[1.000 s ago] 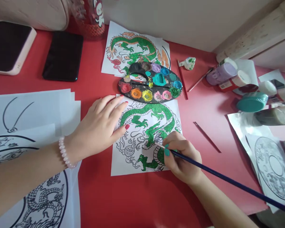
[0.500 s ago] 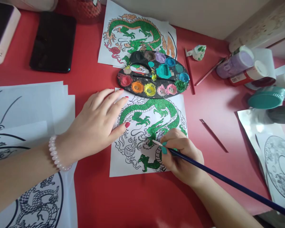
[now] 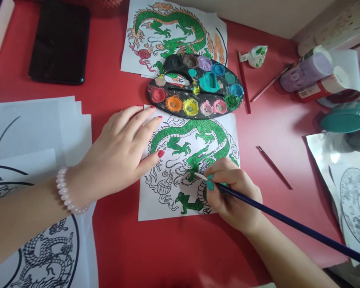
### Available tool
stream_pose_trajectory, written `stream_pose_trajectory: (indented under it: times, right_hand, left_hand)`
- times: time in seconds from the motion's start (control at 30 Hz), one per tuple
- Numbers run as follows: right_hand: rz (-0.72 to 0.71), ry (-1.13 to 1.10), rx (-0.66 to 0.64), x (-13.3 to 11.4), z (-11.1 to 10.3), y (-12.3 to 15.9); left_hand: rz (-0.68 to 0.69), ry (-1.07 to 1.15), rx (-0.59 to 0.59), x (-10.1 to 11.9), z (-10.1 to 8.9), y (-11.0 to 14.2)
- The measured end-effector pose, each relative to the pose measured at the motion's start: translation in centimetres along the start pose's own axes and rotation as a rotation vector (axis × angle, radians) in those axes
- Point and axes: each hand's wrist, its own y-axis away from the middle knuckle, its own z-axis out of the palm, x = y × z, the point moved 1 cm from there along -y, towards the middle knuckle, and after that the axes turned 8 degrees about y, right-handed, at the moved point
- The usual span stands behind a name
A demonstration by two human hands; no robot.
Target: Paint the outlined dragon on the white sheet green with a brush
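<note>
My left hand (image 3: 123, 148) lies flat with fingers spread, its fingertips on the left edge of a paper sheet (image 3: 156, 206) printed with a dragon outline. Much of the dragon (image 3: 195, 160) is painted green; its belly, the flames and the round ball are still white. In a pinch, my right hand (image 3: 234, 192) holds a long dark-blue paintbrush (image 3: 276, 216). The brush tip touches the dragon's head. Overlapping the sheet's top edge is a black oval paint palette (image 3: 174, 89) with several colours in its wells. My right palm hides the sheet's lower right part.
Behind the palette lies another dragon picture (image 3: 171, 30), coloured green, orange and red. A black tablet-like object (image 3: 60, 42) and printed sheets (image 3: 69, 132) are at left. Thin brushes (image 3: 274, 167), a crumpled tissue (image 3: 258, 56), paint bottles (image 3: 307, 70) and a teal-lidded jar (image 3: 346, 117) sit at right.
The view has shifted slightly, so the table items appear a little higher. The brush tip stays at the dragon's head with only a slight move; my left hand keeps its place on the sheet.
</note>
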Motion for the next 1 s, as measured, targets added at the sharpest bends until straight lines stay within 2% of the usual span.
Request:
stream_pose_trajectory:
  times: [0.5, 1.0]
  right_hand:
    - [-0.026, 0.065, -0.028, 0.08, -0.03, -0.10]
    - [-0.057, 0.079, 0.003, -0.13, 0.01, -0.24]
  left_hand:
    - [-0.004, 0.012, 0.005, -0.04, 0.00, 0.08]
    - [0.016, -0.007, 0.014, -0.02, -0.05, 0.11]
